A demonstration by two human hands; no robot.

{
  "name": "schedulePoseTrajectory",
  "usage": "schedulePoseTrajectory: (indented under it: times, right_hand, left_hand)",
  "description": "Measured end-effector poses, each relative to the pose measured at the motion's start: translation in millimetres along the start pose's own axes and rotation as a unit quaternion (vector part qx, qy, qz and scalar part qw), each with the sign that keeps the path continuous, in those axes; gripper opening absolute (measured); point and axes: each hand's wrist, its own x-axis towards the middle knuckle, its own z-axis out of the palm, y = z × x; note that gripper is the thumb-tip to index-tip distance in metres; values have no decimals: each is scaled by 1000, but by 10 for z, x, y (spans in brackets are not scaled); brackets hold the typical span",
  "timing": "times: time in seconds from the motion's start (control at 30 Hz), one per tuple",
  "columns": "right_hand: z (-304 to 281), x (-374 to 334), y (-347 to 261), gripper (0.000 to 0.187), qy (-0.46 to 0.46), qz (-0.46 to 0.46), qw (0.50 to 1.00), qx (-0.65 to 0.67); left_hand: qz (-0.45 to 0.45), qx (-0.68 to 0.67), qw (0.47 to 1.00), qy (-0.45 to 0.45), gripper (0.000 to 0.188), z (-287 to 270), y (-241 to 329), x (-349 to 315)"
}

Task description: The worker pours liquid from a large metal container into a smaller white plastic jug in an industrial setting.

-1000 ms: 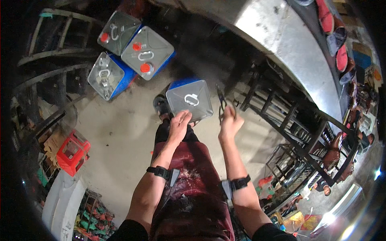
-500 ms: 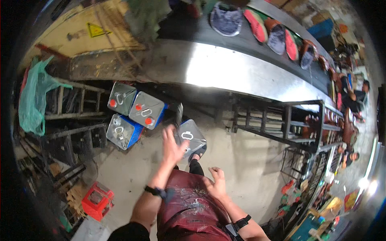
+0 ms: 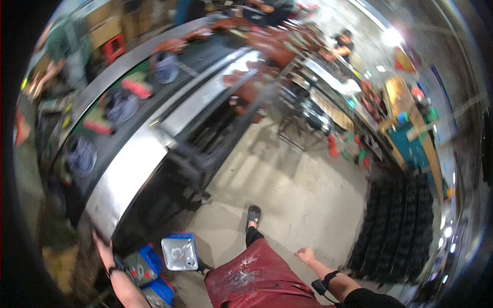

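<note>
My left hand (image 3: 103, 252) reaches out at the lower left, fingers stretched, against the near end of a metal-edged conveyor bench (image 3: 110, 197). Just to its right stand blue-sided tin cans with red caps (image 3: 139, 268), partly hidden by my forearm. A separate square tin can (image 3: 179, 254) with a bare metal top stands on the floor left of my dark red apron (image 3: 251, 274). Over the floor, right of the apron, my right hand (image 3: 306, 255) hangs with its fingers curled in and nothing visible in them.
Grey fuzzy shoe pieces (image 3: 121, 105) and red-and-green ones (image 3: 137, 87) lie along the belt. A dark metal rack (image 3: 205, 149) juts out beside the bench. Black stacked racks (image 3: 393, 231) stand at right. People work at the far benches (image 3: 336, 74).
My view has swung right, and I have stepped away from the single tin can. My left hand has gone from above that can to the bench end. My right fingers have curled in.
</note>
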Motion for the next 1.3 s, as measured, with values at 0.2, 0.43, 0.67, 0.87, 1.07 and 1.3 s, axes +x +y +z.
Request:
schedulePoseTrajectory:
  times: [0.2,0.43,0.67,0.87,1.07,1.3]
  right_hand:
    - [-711,1354,253,31,-159,142,975,57]
    - [-1966,3135,-829,39,-91,85,980,154]
    - [-3454,4628,-2263,63,51,-136,959,243]
    - [-4129,5327,-2119,79,37,-38,969,242]
    - [-4668,5641,-1389,84,86,267,900,334]
    - [-6141,7917,-1781,64,281,11,948,150]
  left_hand:
    - [-169,-153,969,96,51,1952,496,-567]
    - [-82,213,848,-479,41,5581,1570,-2665]
    - [-62,242,769,-589,46,8548,3298,-2404]
    - [-37,280,696,-660,45,10775,3933,-1965]
    - [148,301,651,-681,41,12840,5171,-2138]
    - [215,240,685,-654,33,14575,6752,-2988]
